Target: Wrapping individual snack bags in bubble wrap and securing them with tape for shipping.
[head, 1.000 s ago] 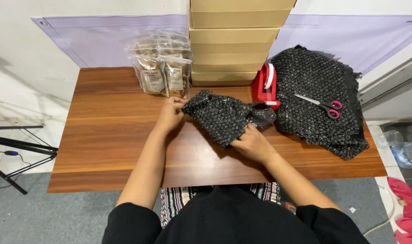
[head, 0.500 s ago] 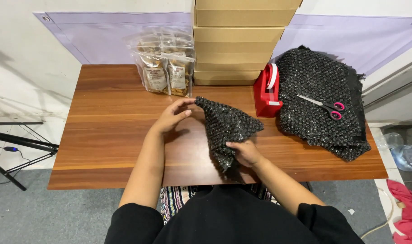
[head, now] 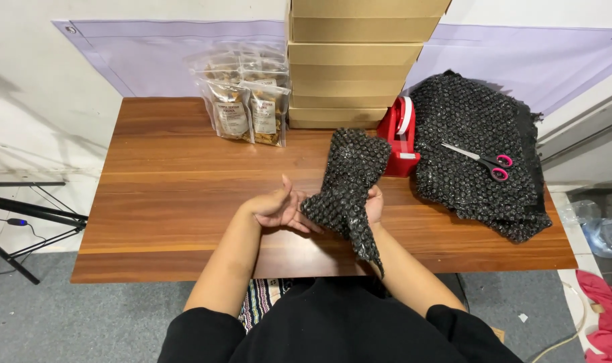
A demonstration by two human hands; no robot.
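While right fingers (head: 374, 202) grip the bubble wrap (head: 350, 185), open left fingers (head: 299, 216) touch it.

Left of the red tape dispenser (head: 400, 138), the wooden table (head: 165, 202) lay bare as far as its left edge. Behind the dispenser, stacked cardboard boxes (head: 353, 60) and clear snack bags (head: 245, 107) blocked the back. Right of it, a black bubble-wrap pile (head: 481, 181) carrying scissors (head: 481, 160) filled the surface.
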